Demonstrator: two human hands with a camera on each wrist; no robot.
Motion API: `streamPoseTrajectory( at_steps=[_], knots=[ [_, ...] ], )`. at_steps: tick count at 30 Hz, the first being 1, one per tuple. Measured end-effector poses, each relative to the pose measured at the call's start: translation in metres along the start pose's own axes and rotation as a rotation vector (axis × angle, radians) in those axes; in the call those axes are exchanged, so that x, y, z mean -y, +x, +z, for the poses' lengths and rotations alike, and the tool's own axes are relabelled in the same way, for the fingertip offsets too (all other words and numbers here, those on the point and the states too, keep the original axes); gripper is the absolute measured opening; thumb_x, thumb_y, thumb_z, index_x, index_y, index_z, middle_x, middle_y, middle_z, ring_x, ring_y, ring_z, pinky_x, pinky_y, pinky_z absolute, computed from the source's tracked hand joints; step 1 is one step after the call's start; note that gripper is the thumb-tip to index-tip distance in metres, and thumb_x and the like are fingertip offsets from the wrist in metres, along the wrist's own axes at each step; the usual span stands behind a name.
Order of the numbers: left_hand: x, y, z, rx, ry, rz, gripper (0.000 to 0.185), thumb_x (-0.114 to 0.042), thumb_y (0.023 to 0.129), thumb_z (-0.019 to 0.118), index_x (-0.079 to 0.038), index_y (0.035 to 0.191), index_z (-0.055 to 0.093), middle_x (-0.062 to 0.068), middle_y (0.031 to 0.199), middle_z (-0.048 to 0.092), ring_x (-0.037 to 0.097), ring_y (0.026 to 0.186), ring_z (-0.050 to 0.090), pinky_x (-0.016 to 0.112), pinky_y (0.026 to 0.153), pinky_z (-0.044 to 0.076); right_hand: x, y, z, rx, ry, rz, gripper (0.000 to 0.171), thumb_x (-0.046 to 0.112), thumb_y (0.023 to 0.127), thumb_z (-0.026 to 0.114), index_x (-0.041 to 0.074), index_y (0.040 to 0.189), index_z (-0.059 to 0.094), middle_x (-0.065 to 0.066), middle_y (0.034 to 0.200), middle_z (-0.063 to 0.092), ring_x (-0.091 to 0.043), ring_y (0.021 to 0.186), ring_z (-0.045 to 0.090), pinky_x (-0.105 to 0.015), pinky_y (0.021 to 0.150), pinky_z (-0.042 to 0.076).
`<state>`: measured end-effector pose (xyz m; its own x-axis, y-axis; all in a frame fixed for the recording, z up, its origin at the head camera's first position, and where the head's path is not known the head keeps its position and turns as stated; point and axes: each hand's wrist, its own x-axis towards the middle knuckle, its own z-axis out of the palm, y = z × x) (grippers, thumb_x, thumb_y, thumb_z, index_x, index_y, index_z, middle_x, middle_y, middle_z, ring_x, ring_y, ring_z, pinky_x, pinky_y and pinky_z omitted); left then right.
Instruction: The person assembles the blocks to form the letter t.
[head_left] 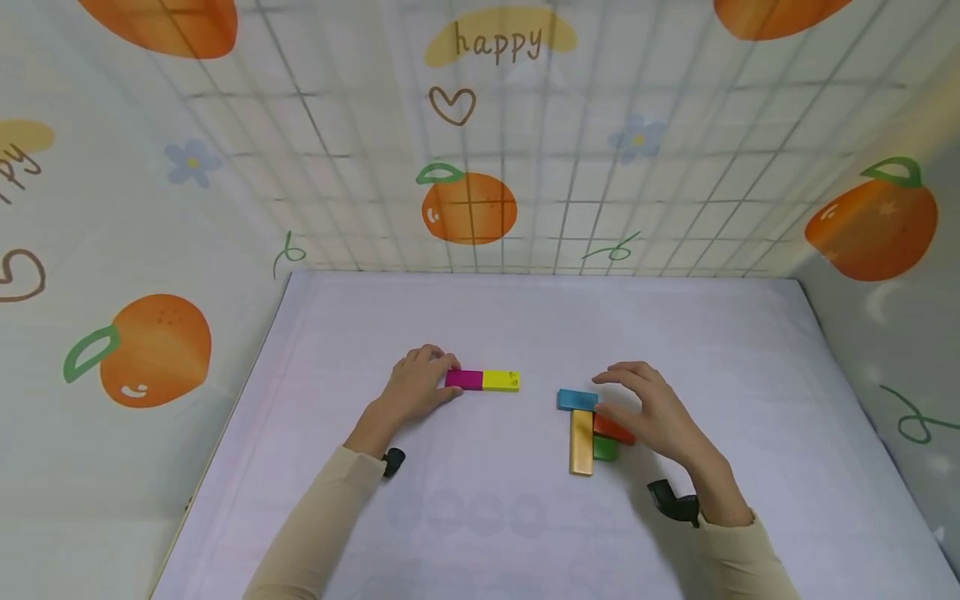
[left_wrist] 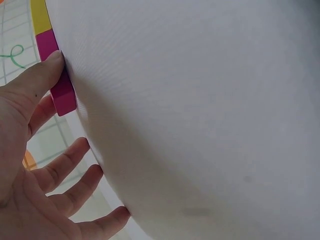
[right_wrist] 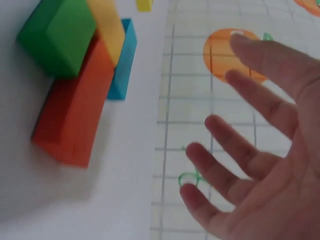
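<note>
My left hand [head_left: 414, 387] pinches the left end of a magenta block [head_left: 465, 380] between thumb and index finger. In the left wrist view its other fingers are spread, tips at the table surface. A yellow block [head_left: 501, 381] lies end to end with the magenta block [left_wrist: 63, 95]. Over the right group of blocks, my right hand [head_left: 651, 414] has its fingers spread and holds nothing. Below it are a blue block [head_left: 577, 400], a wooden-yellow block [head_left: 581, 443], a red block [head_left: 613, 429] partly covered by the hand, and a green block [head_left: 604, 448].
The blocks lie on a white-covered table [head_left: 487, 317]. Behind it and on both sides hang cloth walls [head_left: 360, 200] printed with oranges and grid lines. Black straps with small devices sit at the left wrist [head_left: 393, 462] and right wrist [head_left: 675, 504].
</note>
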<state>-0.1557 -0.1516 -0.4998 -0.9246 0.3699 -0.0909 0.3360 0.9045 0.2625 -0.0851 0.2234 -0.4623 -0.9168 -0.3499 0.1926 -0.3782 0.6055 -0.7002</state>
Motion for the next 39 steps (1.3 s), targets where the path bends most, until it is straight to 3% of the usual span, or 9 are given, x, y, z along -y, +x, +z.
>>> streamPoseTrajectory(
  at_steps=[4,8,11,16,20,28,39],
  knots=[
    [-0.001,-0.002,-0.001,0.008,-0.009,-0.014,0.035,-0.044,0.08,0.068,-0.03,0.11,0.057,0.004,0.124,0.044,0.026,0.116,0.036,0.051,0.096,0.031,-0.01,-0.003,-0.008,0.094,0.065,-0.031,0.036,0.024,0.085,0.068,0.026,0.119,0.058,0.003,0.123,0.047,-0.017,0.115,0.041,-0.048,0.089,0.039],
    [0.0,-0.001,0.0,0.009,0.001,-0.02,0.035,-0.045,0.08,0.068,-0.031,0.11,0.057,0.003,0.124,0.044,0.025,0.116,0.036,0.05,0.097,0.031,-0.024,-0.002,-0.017,0.243,0.168,-0.019,0.035,0.021,0.088,0.063,0.024,0.123,0.057,-0.001,0.128,0.044,-0.017,0.119,0.038,-0.052,0.091,0.036],
    [0.001,0.0,0.001,0.012,0.004,-0.024,0.035,-0.046,0.08,0.067,-0.032,0.111,0.056,0.003,0.125,0.043,0.025,0.116,0.036,0.051,0.097,0.031,-0.036,0.0,-0.023,0.346,0.218,-0.033,0.036,0.01,0.09,0.06,0.023,0.123,0.057,-0.006,0.132,0.042,-0.02,0.123,0.035,-0.055,0.093,0.033],
    [0.001,0.001,0.003,0.011,0.01,-0.028,0.035,-0.046,0.08,0.067,-0.033,0.11,0.056,0.003,0.125,0.043,0.025,0.117,0.035,0.051,0.097,0.031,-0.055,0.007,-0.025,0.477,0.216,-0.063,0.051,-0.01,0.084,0.055,0.023,0.123,0.057,-0.01,0.138,0.037,-0.028,0.129,0.029,-0.057,0.095,0.03],
    [0.001,0.0,0.004,0.001,0.009,-0.026,0.035,-0.046,0.08,0.068,-0.032,0.11,0.056,0.003,0.124,0.044,0.026,0.117,0.036,0.051,0.096,0.031,-0.064,0.011,-0.025,0.559,0.199,-0.049,0.053,-0.01,0.081,0.057,0.024,0.122,0.059,-0.011,0.141,0.033,-0.033,0.13,0.025,-0.06,0.095,0.026],
    [0.001,-0.001,0.003,-0.011,0.01,-0.015,0.035,-0.045,0.08,0.068,-0.032,0.11,0.057,0.003,0.123,0.044,0.026,0.116,0.036,0.051,0.096,0.031,-0.064,0.015,-0.024,0.633,0.12,-0.022,0.054,-0.006,0.078,0.062,0.028,0.12,0.061,-0.01,0.138,0.034,-0.032,0.124,0.025,-0.056,0.089,0.032],
    [0.002,0.0,0.002,-0.014,-0.008,0.009,0.034,-0.043,0.08,0.068,-0.03,0.109,0.056,0.005,0.123,0.044,0.028,0.116,0.037,0.054,0.095,0.031,-0.061,0.012,-0.021,0.614,-0.026,-0.062,0.068,-0.014,0.075,0.059,0.031,0.125,0.056,-0.012,0.138,0.032,-0.033,0.119,0.027,-0.056,0.087,0.036]
  ],
)
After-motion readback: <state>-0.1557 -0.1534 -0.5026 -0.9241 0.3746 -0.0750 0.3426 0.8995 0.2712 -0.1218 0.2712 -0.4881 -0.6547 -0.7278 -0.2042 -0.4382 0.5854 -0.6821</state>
